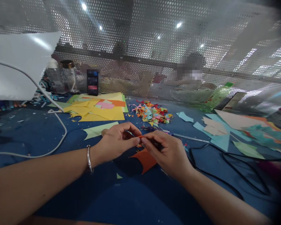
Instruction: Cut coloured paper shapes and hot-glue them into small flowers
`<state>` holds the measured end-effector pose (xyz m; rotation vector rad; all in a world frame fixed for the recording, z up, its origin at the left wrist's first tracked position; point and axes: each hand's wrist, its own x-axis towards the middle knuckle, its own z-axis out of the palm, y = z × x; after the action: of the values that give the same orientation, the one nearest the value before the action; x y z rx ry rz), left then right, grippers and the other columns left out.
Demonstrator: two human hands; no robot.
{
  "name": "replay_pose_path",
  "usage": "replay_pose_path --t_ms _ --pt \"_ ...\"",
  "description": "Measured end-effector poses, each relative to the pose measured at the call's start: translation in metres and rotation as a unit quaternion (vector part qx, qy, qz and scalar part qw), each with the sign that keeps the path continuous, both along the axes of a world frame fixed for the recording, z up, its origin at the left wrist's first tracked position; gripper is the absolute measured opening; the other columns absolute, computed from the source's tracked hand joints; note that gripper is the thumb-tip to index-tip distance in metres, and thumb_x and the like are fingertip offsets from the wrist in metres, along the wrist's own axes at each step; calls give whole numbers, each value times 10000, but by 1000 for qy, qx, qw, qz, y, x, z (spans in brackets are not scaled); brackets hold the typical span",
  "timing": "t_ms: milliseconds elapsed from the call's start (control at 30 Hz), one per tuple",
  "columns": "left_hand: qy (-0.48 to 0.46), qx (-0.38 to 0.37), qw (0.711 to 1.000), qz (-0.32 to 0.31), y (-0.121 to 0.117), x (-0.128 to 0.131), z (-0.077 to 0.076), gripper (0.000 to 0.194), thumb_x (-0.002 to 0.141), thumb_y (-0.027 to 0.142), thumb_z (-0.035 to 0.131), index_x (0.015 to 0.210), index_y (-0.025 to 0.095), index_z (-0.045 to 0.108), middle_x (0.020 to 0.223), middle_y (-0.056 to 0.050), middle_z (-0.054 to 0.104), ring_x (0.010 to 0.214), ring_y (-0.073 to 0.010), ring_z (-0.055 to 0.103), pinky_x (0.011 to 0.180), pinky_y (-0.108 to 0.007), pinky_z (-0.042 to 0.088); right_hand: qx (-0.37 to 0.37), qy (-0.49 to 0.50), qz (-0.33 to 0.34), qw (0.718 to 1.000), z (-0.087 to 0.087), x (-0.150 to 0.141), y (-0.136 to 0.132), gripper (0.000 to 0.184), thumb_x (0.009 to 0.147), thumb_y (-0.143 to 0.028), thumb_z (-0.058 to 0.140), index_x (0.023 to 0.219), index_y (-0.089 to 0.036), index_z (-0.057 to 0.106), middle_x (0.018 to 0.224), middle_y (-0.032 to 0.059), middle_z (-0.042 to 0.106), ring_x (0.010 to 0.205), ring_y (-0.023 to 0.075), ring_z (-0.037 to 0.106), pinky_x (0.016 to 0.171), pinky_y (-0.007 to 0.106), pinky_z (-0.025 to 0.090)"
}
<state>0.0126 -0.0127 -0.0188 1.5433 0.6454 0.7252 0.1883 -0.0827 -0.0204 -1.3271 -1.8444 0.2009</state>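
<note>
With the clock centred on the meeting fingertips, the left forearm is slanting in from 8 o'clock, wearing a shiny silver bangle at the wrist, and the right forearm is slanting in from 4 o'clock. The left hand is arching, its thumb and index finger closing narrowly on a small bright-orange scrap of paper. The right hand is pinching the same scrap from the 3 o'clock side, its other fingers curling under. The 2 hands are hiding much of the scrap, so its shape isn't showing clearly.

At 6 o'clock, a dark-orange paper sheet with curved cut edges is lying partly under the right hand. A small pale-green paper triangle is resting at 7 o'clock on the dark-blue tabletop. A pale-green paper strip is lying at 9 to 10 o'clock, the left hand covering its near end. Yellow paper sheets are overlapping at 10 o'clock, and a multicoloured heap of small paper pieces is sitting at 12 to 1 o'clock. A thin white cable is looping at 9 o'clock; a black cable is coiling at 3 to 4 o'clock, just beside the right wrist. Light-blue paper pieces are lying at 3 o'clock, and a translucent green bottle is leaning at 2 o'clock.
</note>
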Motion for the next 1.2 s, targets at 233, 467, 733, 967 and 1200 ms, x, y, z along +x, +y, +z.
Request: replay_pose_path --t_ms 233,467,733,967,1200 --pt "-24 -95 995 35 -4 4 8 96 771 112 677 838 141 614 764 10 671 693 -88 633 697 -237 497 -15 -10 1 1000 -1 2 1 171 922 -299 600 895 -182 721 729 18 667 616 130 579 565 246 441" --pt "-18 -78 995 60 -2 3 10 58 758 95 662 802 130 648 786 2 671 725 -81 611 716 -218 473 -31 -10 4 999 0 2 1 164 916 -294 600 923 -182 719 720 15 646 582 121 552 516 228 433" --pt "-6 -46 996 73 -1 2 7 36 783 117 629 781 148 647 727 19 642 663 -78 575 662 -213 456 -21 -25 0 999 -2 6 -1 143 919 -297 618 929 -196 718 737 9 648 585 117 544 525 224 429" --pt "-17 -60 996 62 -2 4 7 46 796 130 630 758 152 615 732 19 650 661 -78 600 667 -214 482 -8 -39 0 999 1 7 -2 140 919 -289 614 919 -199 722 714 3 634 560 114 520 523 226 429" --pt "0 -7 997 76 1 2 6 35 768 148 671 765 149 637 724 9 651 658 -92 585 659 -231 466 -15 -18 -17 1000 5 11 -5 184 921 -331 608 941 -197 732 730 18 654 594 130 556 534 242 449"
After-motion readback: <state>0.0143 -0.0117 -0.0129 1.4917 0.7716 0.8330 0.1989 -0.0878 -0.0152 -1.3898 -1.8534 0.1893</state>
